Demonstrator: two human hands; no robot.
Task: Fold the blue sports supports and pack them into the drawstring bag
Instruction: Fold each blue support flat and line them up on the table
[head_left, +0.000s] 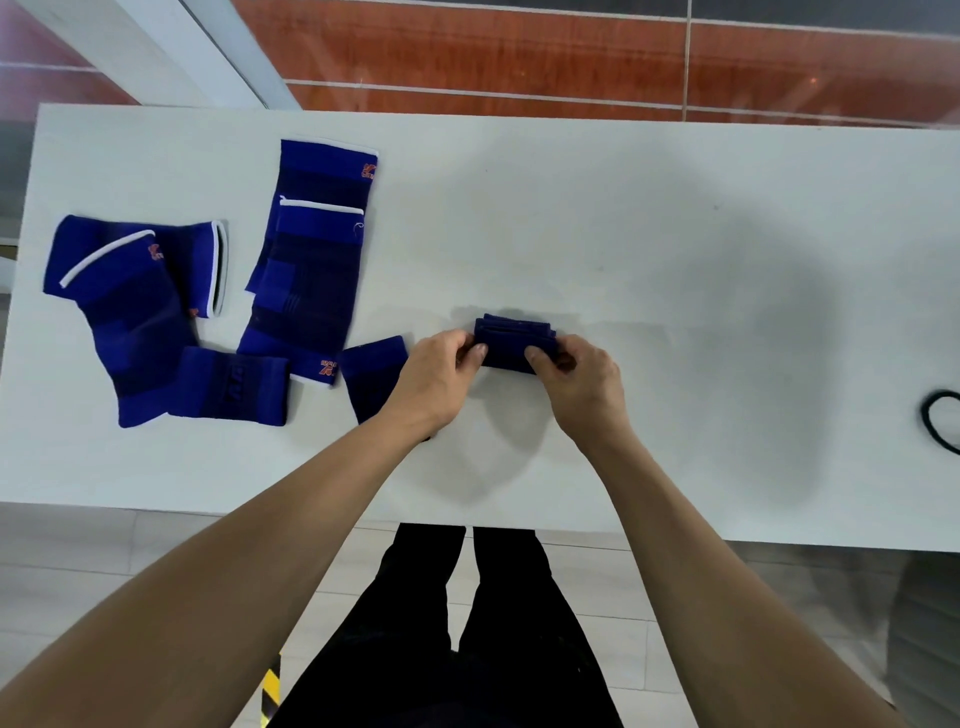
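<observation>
The left hand (441, 382) and right hand (579, 382) clamped their fingers (537, 357) on the ends of the folded dark-blue knitted support (511, 340), whose layers, I judged, wanted squaring and pressing flat.

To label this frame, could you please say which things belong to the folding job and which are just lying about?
Job: folded support, gripped by left hand and right hand; unfolded supports at left; small support by the left hand.
Lying about: yellow-black strip at the bottom; black cord loop at right, possibly the bag's.
</observation>
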